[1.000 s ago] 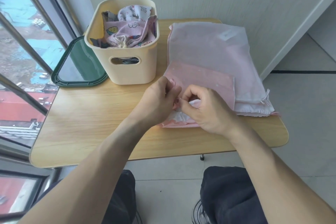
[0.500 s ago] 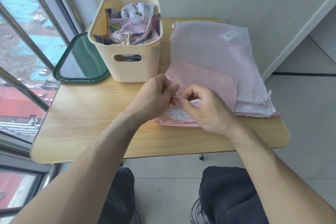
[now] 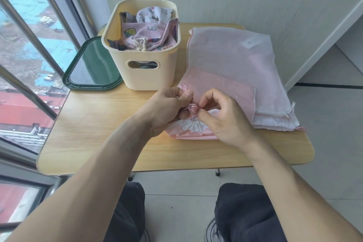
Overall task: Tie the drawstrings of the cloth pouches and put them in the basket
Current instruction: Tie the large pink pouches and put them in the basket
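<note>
A small pink cloth pouch [image 3: 220,90] lies on the wooden table [image 3: 94,124], its gathered white mouth toward me. My left hand [image 3: 167,110] and my right hand [image 3: 224,118] meet over that mouth, each pinching the pink drawstring [image 3: 191,107], which loops between the fingertips. A cream plastic basket [image 3: 151,70] stands behind the left hand and holds several printed pouches [image 3: 149,33], one with a tied cord. Under the small pouch lies a larger sheer pink pouch [image 3: 235,55] with white strings at its near right corner.
A dark green lid [image 3: 92,68] lies flat left of the basket at the table's back left. A window runs along the left side, a white wall stands behind the table. My knees are below the table's front edge.
The pouch mouth has gathered tighter and a loop of pink drawstring now shows between my fingertips. Both hands stay over the mouth.
</note>
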Available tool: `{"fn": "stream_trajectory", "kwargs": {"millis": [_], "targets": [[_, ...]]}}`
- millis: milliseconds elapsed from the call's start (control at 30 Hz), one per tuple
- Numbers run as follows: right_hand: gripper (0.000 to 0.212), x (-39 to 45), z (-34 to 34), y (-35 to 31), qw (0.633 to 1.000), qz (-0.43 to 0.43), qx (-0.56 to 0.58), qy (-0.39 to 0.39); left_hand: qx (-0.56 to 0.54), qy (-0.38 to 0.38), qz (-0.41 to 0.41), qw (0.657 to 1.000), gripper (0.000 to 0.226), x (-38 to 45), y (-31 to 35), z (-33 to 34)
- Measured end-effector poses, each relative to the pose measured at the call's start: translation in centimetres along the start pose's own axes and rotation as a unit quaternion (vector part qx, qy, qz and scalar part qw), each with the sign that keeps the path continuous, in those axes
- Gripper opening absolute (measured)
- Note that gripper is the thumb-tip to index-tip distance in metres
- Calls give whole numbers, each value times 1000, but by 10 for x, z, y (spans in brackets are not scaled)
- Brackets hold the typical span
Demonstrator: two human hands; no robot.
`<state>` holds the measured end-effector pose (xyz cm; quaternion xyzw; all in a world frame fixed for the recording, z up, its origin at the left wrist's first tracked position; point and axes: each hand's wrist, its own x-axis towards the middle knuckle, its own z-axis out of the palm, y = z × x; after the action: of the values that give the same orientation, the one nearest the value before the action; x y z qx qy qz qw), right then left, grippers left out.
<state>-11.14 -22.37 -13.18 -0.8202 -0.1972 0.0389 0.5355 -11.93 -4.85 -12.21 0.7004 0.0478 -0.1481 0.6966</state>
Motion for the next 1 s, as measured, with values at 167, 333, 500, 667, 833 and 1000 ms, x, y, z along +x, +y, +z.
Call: {"fn": "stream_trajectory", "kwargs": {"millis": [167, 333, 500, 667, 833, 1000], "targets": [[11, -4, -1, -3, 992, -81, -65, 65, -39, 15, -25, 999, 27, 0, 2, 4], [8, -8, -3, -4, 987, -111, -97, 67, -62, 30, -41, 997, 26, -1, 4, 4], [12, -6, 0, -1, 971, -146, -153, 111, -51, 45, -42, 997, 26, -1, 3, 5], [14, -5, 0, -2, 960, -154, -202, 119, 8, 77, -17, 997, 29, 0, 3, 7], [14, -13, -7, -5, 976, -76, -204, 2, 203, 202, 29, 958, 33, 3, 2, 5], [14, -24, -23, -12, 972, -37, -199, -119, 235, 208, 27, 949, 32, 9, 2, 1]]}}
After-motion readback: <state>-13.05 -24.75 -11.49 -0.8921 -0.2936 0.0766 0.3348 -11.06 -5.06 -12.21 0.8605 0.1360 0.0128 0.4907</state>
